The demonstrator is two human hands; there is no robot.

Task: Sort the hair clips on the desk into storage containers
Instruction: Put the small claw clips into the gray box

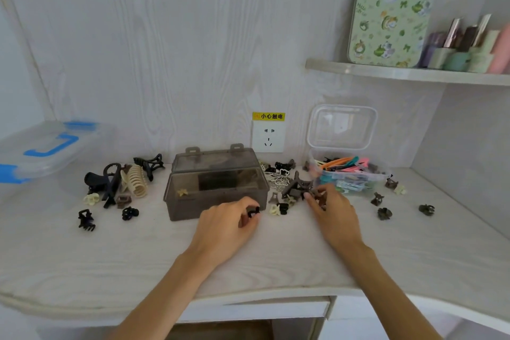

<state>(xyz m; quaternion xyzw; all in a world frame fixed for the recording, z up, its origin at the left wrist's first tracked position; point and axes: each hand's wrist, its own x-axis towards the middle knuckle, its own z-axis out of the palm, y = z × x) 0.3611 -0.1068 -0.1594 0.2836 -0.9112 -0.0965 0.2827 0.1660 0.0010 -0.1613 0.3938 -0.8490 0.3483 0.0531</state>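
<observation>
A smoky grey storage box stands open mid-desk with its lid tipped back; a small yellowish clip lies inside. My left hand pinches a small black claw clip just in front of the box's right corner. My right hand grips a small brown clip beside a larger brown claw clip. A clear container with its lid up holds several colourful flat clips. Large dark and cream claw clips lie left of the box. Small clips are scattered to the right.
A clear bin with blue latches sits at the far left. A wall socket is behind the boxes. A shelf at upper right carries a patterned tin and small bottles. A side wall closes the desk's right end.
</observation>
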